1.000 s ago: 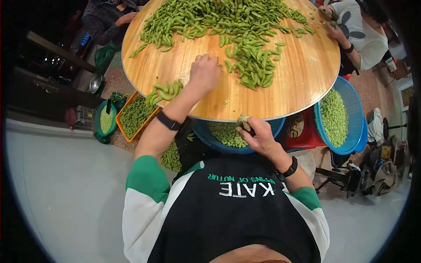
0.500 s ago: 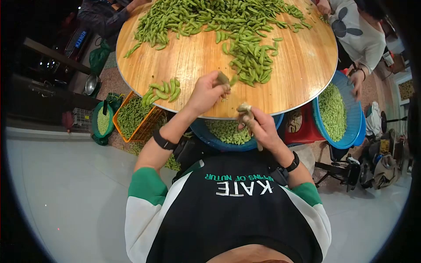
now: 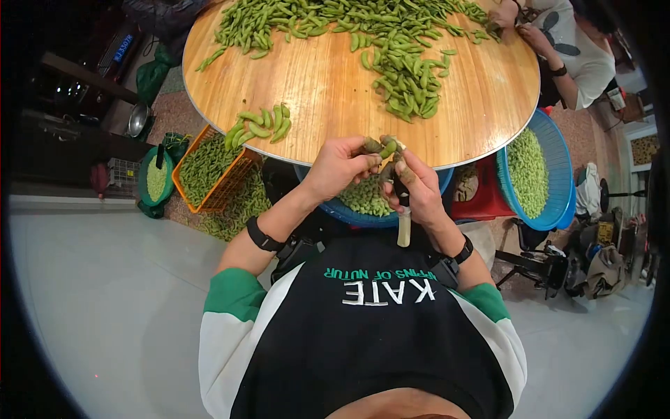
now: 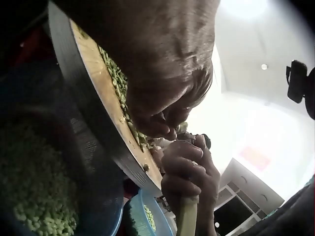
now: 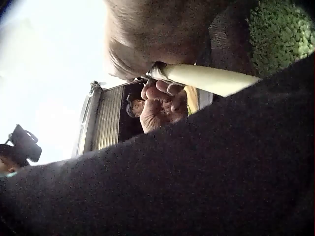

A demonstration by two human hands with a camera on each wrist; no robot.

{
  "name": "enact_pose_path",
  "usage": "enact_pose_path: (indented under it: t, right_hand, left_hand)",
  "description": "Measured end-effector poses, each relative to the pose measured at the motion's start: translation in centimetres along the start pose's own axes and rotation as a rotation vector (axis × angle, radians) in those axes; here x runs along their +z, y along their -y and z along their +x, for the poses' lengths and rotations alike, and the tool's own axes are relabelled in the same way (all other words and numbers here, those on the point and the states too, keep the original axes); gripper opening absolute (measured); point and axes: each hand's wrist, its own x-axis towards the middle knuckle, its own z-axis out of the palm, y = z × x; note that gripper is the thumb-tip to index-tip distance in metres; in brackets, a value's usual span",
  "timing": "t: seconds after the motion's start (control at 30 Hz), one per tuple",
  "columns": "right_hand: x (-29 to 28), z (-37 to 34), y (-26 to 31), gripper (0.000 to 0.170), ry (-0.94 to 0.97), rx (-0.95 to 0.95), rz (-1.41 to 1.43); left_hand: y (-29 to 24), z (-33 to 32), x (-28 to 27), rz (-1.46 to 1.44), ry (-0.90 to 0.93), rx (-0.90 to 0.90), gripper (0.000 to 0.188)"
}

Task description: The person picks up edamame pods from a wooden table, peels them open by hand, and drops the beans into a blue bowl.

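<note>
At the near edge of the round worktop (image 3: 314, 91), the left hand (image 3: 336, 167) pinches a green pod (image 3: 388, 149), grip nearly closed; the right hand (image 3: 423, 194), grip curled, holds a pale-ended tool (image 3: 404, 229).

strong colour is shown by curved green bean pods (image 3: 412, 77) and a round blue plastic basket (image 3: 556, 153). a round honey-brown wooden tabletop (image 3: 488, 105) is streaked; a black, white and green cloth sweatshirt (image 3: 377, 349) is lettered in white and green.

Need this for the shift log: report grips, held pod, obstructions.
Left grip pinching green pod. Right grip around pale-ended tool, close by pod. No obstruction seen between them.
</note>
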Motion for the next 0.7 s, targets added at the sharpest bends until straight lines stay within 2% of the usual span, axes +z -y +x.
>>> enact_pose_path:
  t: [0.17, 0.33, 0.4, 0.43, 0.5, 0.53, 0.6, 0.63, 0.7]
  right_hand:
    - [0.5, 0.0, -0.2, 0.036, -0.027, 0.011, 0.117]
    - [0.8, 0.0, -0.3, 0.028, -0.081, -0.021, 0.081]
    - [0.9, 0.2, -0.7, 0.024, -0.113, -0.058, 0.044]
    - [0.9, 0.3, -0.8, 0.020, -0.120, -0.066, 0.051]
    - [0.8, 0.4, -0.6, 0.016, -0.127, -0.071, 0.058]
    - [0.7, 0.4, -0.3, 0.014, -0.099, -0.037, 0.103]
    - [0.1, 0.3, 0.1, 0.012, -0.068, 0.002, 0.147]
    - [-0.2, 0.2, 0.3, 0.013, -0.031, 0.053, 0.221]
    - [-0.3, 0.1, 0.6, 0.016, -0.006, 0.109, 0.276]
  left_hand:
    - [0.0, -0.6, 0.2, 0.023, -0.007, 0.024, 0.006]
    - [0.5, -0.6, 0.6, 0.057, -0.059, 0.094, 0.006]
    - [1.1, -0.3, 0.7, 0.107, -0.138, 0.225, 0.006]
    - [1.0, -0.2, 0.5, 0.107, -0.137, 0.227, 0.006]
    - [0.9, 0.2, 0.0, -0.005, -0.064, 0.047, 0.008]
    - [1.0, 0.5, -0.3, -0.006, -0.066, 0.046, 0.008]
    - [1.3, 1.0, -1.0, -0.449, 0.138, -0.182, 0.009]
    - [1.7, 1.1, -1.2, -0.450, 0.136, -0.180, 0.009]
    - [2.0, 1.4, -1.3, -0.724, 0.264, -0.302, 0.008]
